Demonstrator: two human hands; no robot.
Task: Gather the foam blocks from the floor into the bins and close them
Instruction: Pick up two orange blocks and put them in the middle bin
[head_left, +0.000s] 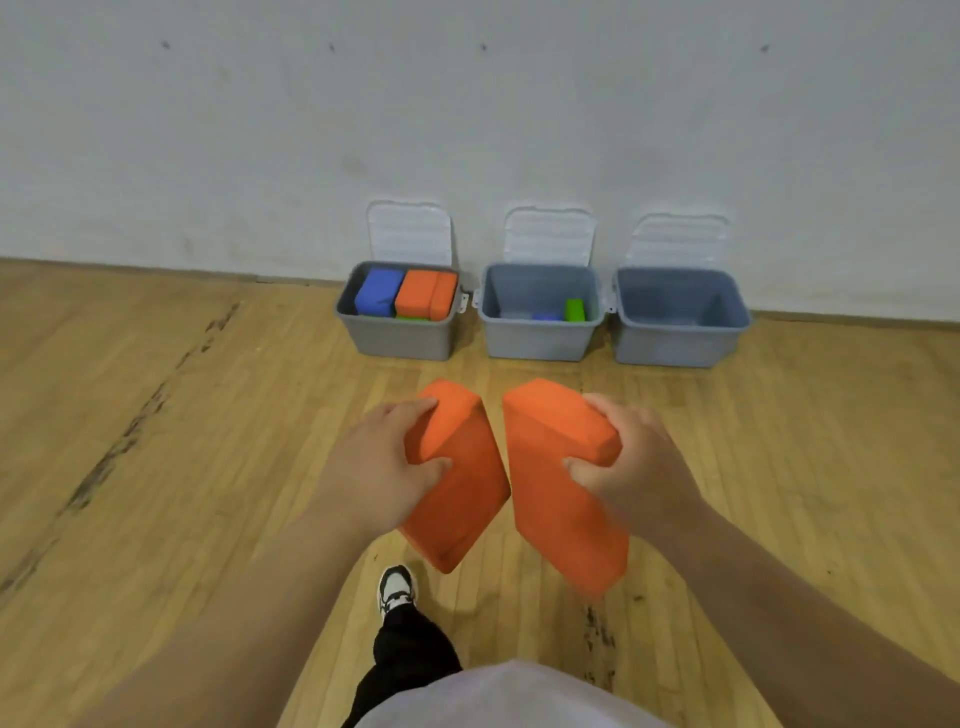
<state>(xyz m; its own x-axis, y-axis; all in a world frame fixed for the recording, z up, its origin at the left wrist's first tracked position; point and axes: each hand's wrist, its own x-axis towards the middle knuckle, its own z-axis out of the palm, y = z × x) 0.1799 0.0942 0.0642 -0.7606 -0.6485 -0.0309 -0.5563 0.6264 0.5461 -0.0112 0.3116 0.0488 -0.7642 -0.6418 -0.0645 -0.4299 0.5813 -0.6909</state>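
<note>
My left hand (387, 460) grips one orange foam block (460, 499) and my right hand (626, 457) grips a second orange foam block (558, 493); both blocks are held side by side above the floor. Three grey bins stand open against the wall ahead, lids tipped back. The left bin (400, 338) is packed with a blue block (378, 291), orange blocks (423, 293) and a bit of green. In the middle bin (537, 338) lie a green block (575, 310) and a blue block (545, 316). The right bin (678, 343) shows no blocks.
Wooden floor (156, 441) with dark scuff marks stretches on all sides. A white wall (467, 130) stands right behind the bins. My leg in black trousers and a black-and-white shoe (397, 590) are below the blocks.
</note>
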